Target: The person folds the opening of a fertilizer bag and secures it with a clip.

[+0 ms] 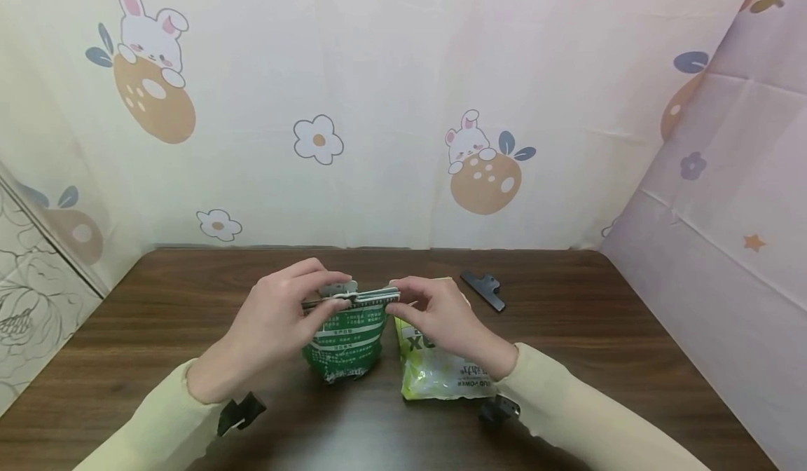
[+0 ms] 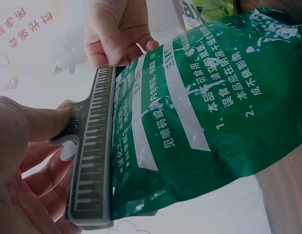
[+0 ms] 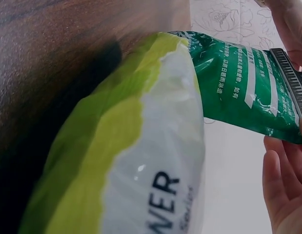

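A green plastic bag (image 1: 347, 345) with white print hangs between my hands, its top edge level. Along that edge sits a dark clip (image 2: 92, 146) printed with piano keys. My left hand (image 1: 280, 303) pinches the clip's handle, thumb on one side and fingers on the other. At the other end of the edge, my right hand (image 1: 435, 310) pinches the bag's top corner beside the clip's end. Behind and below the right hand lies a yellow-green and white bag (image 1: 441, 376), partly covered by that hand.
Another dark clip (image 1: 484, 290) lies on the brown wooden table (image 1: 555, 359), to the right beyond the yellow-green bag. A curtain with rabbits and flowers (image 1: 391, 198) hangs behind the table's back edge. Black wrist devices (image 1: 242, 413) sit below both wrists.
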`<state>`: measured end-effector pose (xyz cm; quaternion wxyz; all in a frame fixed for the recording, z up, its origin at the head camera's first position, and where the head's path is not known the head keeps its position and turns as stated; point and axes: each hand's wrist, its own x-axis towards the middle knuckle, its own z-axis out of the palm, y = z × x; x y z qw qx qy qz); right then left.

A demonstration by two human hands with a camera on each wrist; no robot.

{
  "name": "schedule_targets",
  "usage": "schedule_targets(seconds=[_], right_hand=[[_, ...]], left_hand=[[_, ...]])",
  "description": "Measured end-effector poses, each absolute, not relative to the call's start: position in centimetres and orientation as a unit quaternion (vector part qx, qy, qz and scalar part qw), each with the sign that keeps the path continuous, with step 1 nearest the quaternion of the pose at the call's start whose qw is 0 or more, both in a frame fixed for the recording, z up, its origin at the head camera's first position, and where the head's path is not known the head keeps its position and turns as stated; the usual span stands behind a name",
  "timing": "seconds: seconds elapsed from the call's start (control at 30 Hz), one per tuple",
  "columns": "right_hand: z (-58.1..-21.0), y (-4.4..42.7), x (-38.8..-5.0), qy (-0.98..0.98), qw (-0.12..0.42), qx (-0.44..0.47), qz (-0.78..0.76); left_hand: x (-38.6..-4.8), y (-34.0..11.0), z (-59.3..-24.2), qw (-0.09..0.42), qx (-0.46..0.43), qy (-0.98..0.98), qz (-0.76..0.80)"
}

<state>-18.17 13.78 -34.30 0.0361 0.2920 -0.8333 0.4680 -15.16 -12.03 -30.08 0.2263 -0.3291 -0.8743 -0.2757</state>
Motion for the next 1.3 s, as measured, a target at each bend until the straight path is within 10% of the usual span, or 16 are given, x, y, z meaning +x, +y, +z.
schedule_targets(seconds=[0.8, 1.3], right_hand=[[-34.6, 13.5, -18.8, -0.86, 0.027, 0.237, 0.452], [-34.9, 13.3, -20.8, -0.837, -0.099, 0.178, 0.507]], left_hand=[[-17.8, -15.6, -32.2, 0.083, -0.193, -0.908, -0.362], [-19.4, -15.7, -32.6, 0.043, -0.16, -0.909, -0.381]])
